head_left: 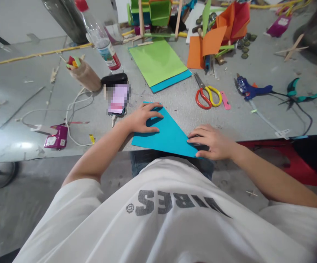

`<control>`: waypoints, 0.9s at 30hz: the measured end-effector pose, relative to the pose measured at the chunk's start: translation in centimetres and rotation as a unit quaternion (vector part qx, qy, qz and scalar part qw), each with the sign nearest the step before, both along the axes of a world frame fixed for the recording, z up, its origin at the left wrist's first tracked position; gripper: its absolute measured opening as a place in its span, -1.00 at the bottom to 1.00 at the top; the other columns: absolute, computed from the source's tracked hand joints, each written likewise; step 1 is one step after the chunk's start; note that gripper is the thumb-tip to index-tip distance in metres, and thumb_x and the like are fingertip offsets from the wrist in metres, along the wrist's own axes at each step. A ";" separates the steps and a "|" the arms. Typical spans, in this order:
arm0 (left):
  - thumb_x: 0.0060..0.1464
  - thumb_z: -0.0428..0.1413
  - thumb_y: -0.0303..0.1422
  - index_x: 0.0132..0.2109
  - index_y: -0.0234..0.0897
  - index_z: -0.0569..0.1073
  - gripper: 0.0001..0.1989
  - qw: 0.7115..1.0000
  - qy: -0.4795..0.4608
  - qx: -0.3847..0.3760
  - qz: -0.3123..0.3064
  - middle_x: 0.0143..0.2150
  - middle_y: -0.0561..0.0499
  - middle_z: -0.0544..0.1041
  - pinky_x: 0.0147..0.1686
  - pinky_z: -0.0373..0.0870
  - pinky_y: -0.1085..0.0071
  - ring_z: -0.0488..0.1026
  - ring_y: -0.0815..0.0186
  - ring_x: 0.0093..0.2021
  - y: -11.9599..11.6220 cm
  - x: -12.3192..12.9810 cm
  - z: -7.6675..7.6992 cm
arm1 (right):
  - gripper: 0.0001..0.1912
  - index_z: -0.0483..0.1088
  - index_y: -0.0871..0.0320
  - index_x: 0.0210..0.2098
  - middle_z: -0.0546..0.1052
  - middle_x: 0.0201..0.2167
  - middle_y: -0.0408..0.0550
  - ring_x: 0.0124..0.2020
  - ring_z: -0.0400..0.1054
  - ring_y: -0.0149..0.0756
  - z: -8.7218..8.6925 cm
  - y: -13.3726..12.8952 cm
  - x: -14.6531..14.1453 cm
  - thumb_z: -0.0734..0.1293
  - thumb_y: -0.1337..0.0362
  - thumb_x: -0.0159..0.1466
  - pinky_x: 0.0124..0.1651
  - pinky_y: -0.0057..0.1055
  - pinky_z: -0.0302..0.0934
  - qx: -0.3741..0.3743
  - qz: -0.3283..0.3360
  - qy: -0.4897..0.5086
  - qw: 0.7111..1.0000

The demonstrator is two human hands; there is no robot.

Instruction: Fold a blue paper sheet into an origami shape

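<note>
A folded blue paper (166,133) lies at the table's front edge, one long slanted side running down to the right. My left hand (146,117) rests flat on its upper left part, fingers spread. My right hand (211,141) is at the lower right corner, its fingers apart and fingertips touching the slanted edge. Beyond the blue paper, a light green sheet (158,62) lies on top of another blue sheet (171,81).
Scissors (209,95) and a pink strip (225,100) lie right of centre, a blue glue gun (254,89) farther right. A phone (118,98), a plastic bottle (106,51) and a cup of sticks (85,75) stand or lie left. Orange paper pieces (213,42) are behind.
</note>
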State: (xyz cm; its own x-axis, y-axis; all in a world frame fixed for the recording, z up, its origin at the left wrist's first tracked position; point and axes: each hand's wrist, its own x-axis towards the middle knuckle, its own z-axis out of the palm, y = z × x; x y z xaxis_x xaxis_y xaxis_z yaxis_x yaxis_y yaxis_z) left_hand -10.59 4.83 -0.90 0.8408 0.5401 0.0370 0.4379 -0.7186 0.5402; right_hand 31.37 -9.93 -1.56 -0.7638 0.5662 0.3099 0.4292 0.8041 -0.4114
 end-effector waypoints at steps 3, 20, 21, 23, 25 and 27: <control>0.38 0.43 0.28 0.43 -0.16 0.78 -0.24 1.000 -0.009 0.003 -0.014 0.79 -0.47 0.49 0.81 0.22 -0.49 0.38 -0.48 0.84 -0.3 0.7 -0.3 | -0.59 0.82 0.04 0.24 0.85 0.12 0.22 0.13 0.72 0.15 -0.1 1.5 -1.6 0.41 -0.06 0.78 0.23 0.11 0.57 -0.008 -0.060 0.003 0.998; 0.48 0.34 0.26 0.49 -0.15 0.76 -0.26 0.999 -0.038 -0.026 0.008 0.74 -0.45 0.58 0.77 0.22 -0.51 0.47 -0.45 0.79 -0.4 1.2 -0.1 | -0.63 0.75 -0.17 0.35 0.89 0.32 0.06 0.43 0.77 0.23 -1.3 -0.3 -3.1 0.42 0.28 0.69 0.36 0.30 0.64 0.033 0.030 0.085 0.995; 0.48 0.30 0.35 0.49 -0.14 0.77 -0.20 0.997 -0.052 -0.046 0.016 0.74 -0.45 0.59 0.78 0.17 -0.53 0.48 -0.46 0.78 -0.3 1.0 0.1 | -0.68 0.75 -0.15 0.31 0.93 0.19 0.01 0.30 0.84 0.16 -0.8 0.7 -3.8 0.41 0.25 0.72 0.36 0.27 0.64 0.024 0.021 0.112 0.993; 0.48 0.18 0.54 0.50 -0.10 0.78 -0.05 0.989 -0.101 -0.103 0.028 0.72 -0.43 0.63 0.82 0.16 -0.50 0.50 -0.44 0.78 -0.3 0.6 0.5 | -0.84 0.79 -0.13 0.11 0.92 -0.05 -0.07 -0.02 0.87 0.06 0.8 3.0 -5.6 0.51 0.05 0.71 0.21 0.15 0.69 -0.008 -0.029 0.162 0.986; 0.43 0.11 0.66 0.46 -0.06 0.82 0.04 0.968 -0.166 -0.183 0.034 0.65 -0.39 0.70 0.81 0.29 -0.38 0.57 -0.39 0.74 -0.5 0.0 0.9 | -0.69 0.81 -0.10 0.01 0.91 -0.10 -0.03 -0.11 0.84 0.08 2.8 5.7 -7.7 0.54 -0.14 0.69 0.04 0.10 0.73 -0.055 -0.121 0.226 0.965; 0.33 0.13 0.74 0.36 -0.08 0.87 0.10 0.938 -0.225 -0.260 0.051 0.50 -0.37 0.81 0.70 0.49 -0.31 0.67 -0.40 0.63 -0.9 -0.5 1.0 | -0.54 0.81 -0.09 0.00 0.89 -0.11 -0.02 -0.13 0.81 0.12 4.5 8.2 -9.6 0.52 -0.30 0.67 -0.05 0.12 0.76 -0.092 -0.167 0.301 0.934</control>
